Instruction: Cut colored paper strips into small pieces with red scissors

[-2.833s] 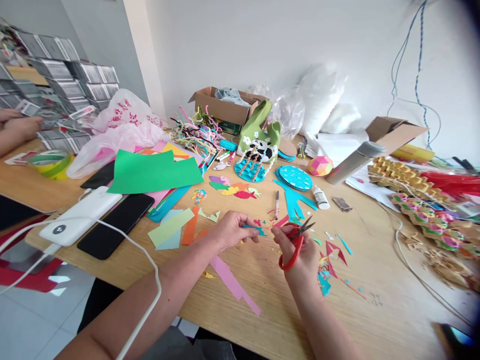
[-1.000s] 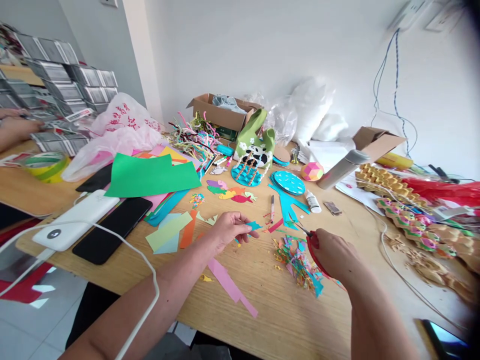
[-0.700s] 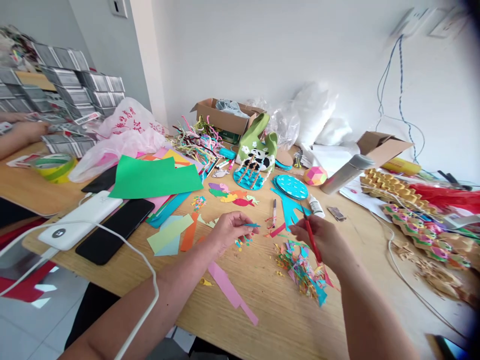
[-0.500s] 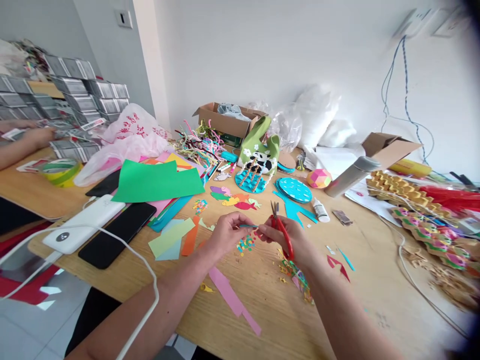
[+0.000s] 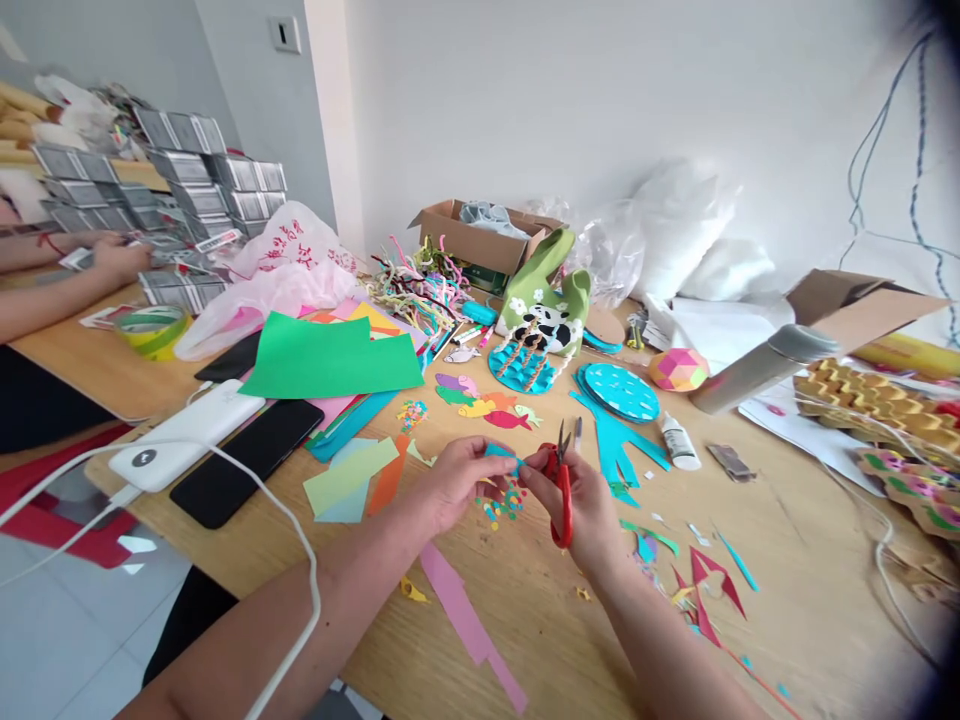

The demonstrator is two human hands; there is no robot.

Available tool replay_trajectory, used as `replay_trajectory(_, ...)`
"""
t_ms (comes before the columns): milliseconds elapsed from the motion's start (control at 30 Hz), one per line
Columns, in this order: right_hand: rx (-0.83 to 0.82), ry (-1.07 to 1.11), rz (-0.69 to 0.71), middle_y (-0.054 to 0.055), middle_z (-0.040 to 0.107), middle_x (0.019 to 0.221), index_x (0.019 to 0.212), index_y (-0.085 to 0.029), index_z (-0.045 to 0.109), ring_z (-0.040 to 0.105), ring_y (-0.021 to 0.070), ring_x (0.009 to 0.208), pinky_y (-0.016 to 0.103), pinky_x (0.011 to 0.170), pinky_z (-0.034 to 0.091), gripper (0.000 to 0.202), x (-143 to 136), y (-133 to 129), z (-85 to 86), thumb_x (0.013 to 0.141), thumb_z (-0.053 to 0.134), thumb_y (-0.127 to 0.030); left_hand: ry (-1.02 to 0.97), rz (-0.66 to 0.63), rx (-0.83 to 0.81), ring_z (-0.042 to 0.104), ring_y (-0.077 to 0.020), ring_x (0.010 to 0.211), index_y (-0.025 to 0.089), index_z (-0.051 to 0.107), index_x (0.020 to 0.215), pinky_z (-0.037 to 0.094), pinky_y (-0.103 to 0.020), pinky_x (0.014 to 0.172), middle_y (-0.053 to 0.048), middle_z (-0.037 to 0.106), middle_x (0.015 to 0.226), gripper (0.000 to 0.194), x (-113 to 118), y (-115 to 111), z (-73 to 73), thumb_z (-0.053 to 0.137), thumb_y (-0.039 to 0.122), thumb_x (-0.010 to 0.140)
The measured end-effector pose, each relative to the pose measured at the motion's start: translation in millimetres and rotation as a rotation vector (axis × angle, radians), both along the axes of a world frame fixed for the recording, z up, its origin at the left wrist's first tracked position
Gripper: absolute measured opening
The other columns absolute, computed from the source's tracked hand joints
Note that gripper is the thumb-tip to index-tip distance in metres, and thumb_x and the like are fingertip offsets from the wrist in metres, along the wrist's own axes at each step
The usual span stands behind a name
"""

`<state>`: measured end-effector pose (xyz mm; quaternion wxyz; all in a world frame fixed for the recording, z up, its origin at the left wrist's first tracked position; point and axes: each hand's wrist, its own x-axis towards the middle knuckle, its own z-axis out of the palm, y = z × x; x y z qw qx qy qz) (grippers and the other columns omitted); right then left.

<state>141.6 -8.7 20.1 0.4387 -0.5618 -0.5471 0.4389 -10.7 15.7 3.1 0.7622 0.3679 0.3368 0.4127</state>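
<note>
My left hand [image 5: 461, 485] is closed on a small piece of blue paper [image 5: 501, 454], pinched between thumb and fingers. My right hand [image 5: 589, 510] is closed round red-handled scissors [image 5: 564, 500], their blades pointing up and apart from the paper. Its thumb and fingertip also meet the paper's right edge. Small round paper dots [image 5: 501, 510] in several colours lie below the fingers. Behind the hands are paper fish, among them a red fish [image 5: 510, 418] and a yellow fish [image 5: 474, 408]. A pink paper strip [image 5: 457, 605] lies in front of my left hand.
Left are green paper [image 5: 334, 358], a black phone [image 5: 247, 465] and a white power bank [image 5: 187, 425] with a cable crossing my left forearm. Right are blue paper discs [image 5: 621, 392], a glue bottle [image 5: 679, 442], a grey flask [image 5: 765, 368] and paper scraps [image 5: 716, 580]. Another person's hands [image 5: 120, 258] work far left.
The view has swung left, so the table's things sit farther right. The blue paper has turned and shows more of its flat face. Both hands keep their hold.
</note>
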Motion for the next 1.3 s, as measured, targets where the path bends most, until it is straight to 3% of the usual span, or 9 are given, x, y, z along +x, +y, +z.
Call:
replay_trajectory(133,0.022,-0.079,0.026,0.004,0.063,0.072,0.08,-0.015,0.056,0.056,0.0155,0.065,0.024,0.057,0.043,0.039,1.9,-2.4,-3.3,0.07,0.07,-0.05,0.017,0.095,-0.015,0.05,-0.0088,0.054,0.014,0.058,0.063,0.036,-0.023,0.054,0.001,0.057,0.058,0.019,2.5,0.6,-4.1,0.075,0.022,0.059)
replay_trajectory(300,-0.082,-0.112,0.143,0.007,0.065,0.07,0.077,-0.014,0.058,0.061,0.0177,0.061,0.027,0.057,0.048,0.047,5.9,-7.2,-9.5,0.073,0.062,-0.061,-0.083,0.177,-0.037,0.054,-0.0097,0.058,0.014,0.062,0.065,0.04,-0.025,0.06,0.0,0.061,0.062,0.016,0.0,3.6,-6.3,0.075,0.021,0.059)
replay_trajectory(567,-0.204,-0.133,0.317,0.008,0.067,0.065,0.072,-0.014,0.058,0.065,0.0193,0.059,0.027,0.054,0.049,0.051,0.6,-9.2,-13.6,0.074,0.058,-0.065,-0.123,0.262,-0.061,0.054,-0.0099,0.058,0.014,0.06,0.061,0.041,-0.025,0.06,0.002,0.058,0.059,0.016,0.6,2.3,-1.9,0.075,0.02,0.058)
replay_trajectory(800,-0.256,-0.082,0.32,0.008,0.066,0.066,0.072,-0.013,0.058,0.064,0.0174,0.056,0.028,0.055,0.052,0.052,-2.7,-10.6,-11.8,0.07,0.061,-0.065,-0.092,0.264,-0.059,0.057,-0.0113,0.059,0.014,0.059,0.063,0.043,-0.026,0.062,0.0,0.061,0.061,0.016,3.8,0.3,-5.7,0.074,0.02,0.058)
replay_trajectory(1300,-0.31,0.016,0.285,0.004,0.063,0.055,0.065,-0.013,0.057,0.06,0.0135,0.043,0.022,0.041,0.048,0.053,-2.4,-10.5,-14.0,0.065,0.066,-0.065,-0.108,0.22,-0.037,0.057,-0.0116,0.059,0.015,0.056,0.065,0.044,-0.027,0.063,0.001,0.06,0.061,0.02,6.4,-1.5,-8.1,0.074,0.02,0.059)
